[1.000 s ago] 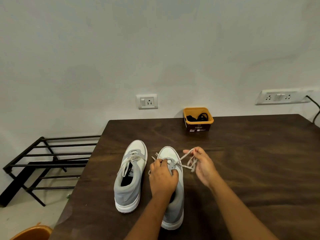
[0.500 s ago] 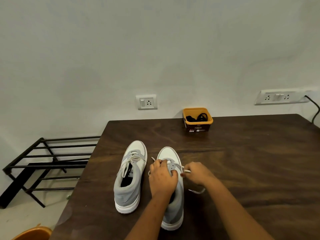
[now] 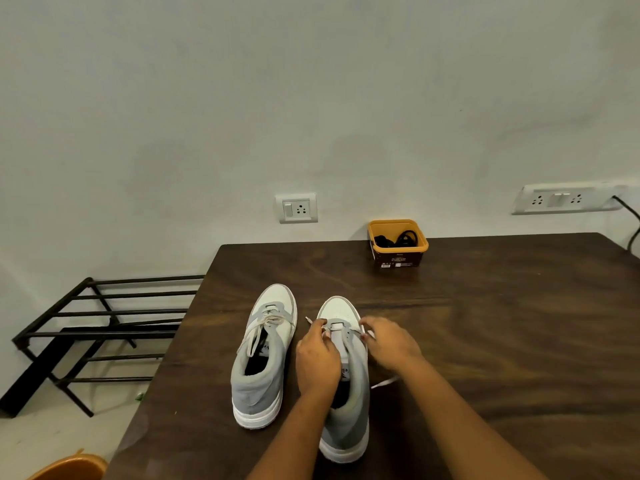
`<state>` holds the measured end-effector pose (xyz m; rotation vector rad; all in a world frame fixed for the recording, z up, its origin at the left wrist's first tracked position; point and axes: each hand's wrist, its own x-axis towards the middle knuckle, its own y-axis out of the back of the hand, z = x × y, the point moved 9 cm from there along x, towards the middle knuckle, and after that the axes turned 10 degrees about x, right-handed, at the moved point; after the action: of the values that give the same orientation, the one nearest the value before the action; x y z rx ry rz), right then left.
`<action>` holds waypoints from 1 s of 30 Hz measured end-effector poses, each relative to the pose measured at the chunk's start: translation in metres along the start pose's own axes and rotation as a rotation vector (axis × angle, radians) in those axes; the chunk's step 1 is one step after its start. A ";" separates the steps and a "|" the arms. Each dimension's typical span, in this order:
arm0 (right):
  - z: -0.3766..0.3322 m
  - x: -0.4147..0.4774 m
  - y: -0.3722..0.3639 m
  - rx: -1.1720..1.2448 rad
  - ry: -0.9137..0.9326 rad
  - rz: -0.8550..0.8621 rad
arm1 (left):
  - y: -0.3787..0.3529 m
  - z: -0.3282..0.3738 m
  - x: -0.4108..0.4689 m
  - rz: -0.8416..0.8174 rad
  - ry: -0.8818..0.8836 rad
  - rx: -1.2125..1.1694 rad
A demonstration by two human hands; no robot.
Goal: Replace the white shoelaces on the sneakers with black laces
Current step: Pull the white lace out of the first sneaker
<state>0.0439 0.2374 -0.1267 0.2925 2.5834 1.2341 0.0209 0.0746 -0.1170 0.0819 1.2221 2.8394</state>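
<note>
Two grey-and-white sneakers stand side by side on the dark wooden table (image 3: 502, 323), toes pointing away from me. The left sneaker (image 3: 265, 355) keeps its white lace threaded. Both my hands work at the front eyelets of the right sneaker (image 3: 346, 386). My left hand (image 3: 317, 356) pinches the white lace (image 3: 382, 382) at the shoe's left side. My right hand (image 3: 388, 342) pinches it at the right side, and a loose end trails on the table under my right wrist. Black laces (image 3: 398, 240) lie coiled in an orange tub (image 3: 397, 256) at the table's far edge.
A black metal rack (image 3: 90, 334) stands on the floor left of the table. Wall sockets (image 3: 296, 207) sit above the table's back edge, and a black cable (image 3: 632, 220) hangs at the far right. An orange bucket rim (image 3: 69, 467) shows at the bottom left.
My right hand had pulled a length of white lace out to the right, then came back to the shoe. It now pinches at the front right eyelets. My left hand shifted slightly forward.
</note>
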 end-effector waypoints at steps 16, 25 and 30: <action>0.031 -0.008 0.034 1.509 -0.306 0.482 | -0.003 -0.007 0.002 0.015 0.014 0.073; 0.000 0.006 -0.001 0.281 -0.067 -0.005 | -0.004 -0.001 0.000 0.024 0.000 0.115; -0.012 0.006 0.008 -0.053 -0.061 -0.038 | -0.003 0.000 0.000 0.020 0.005 0.122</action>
<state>0.0348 0.2352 -0.1136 0.2648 2.4892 1.2587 0.0214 0.0771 -0.1193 0.0918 1.4025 2.7812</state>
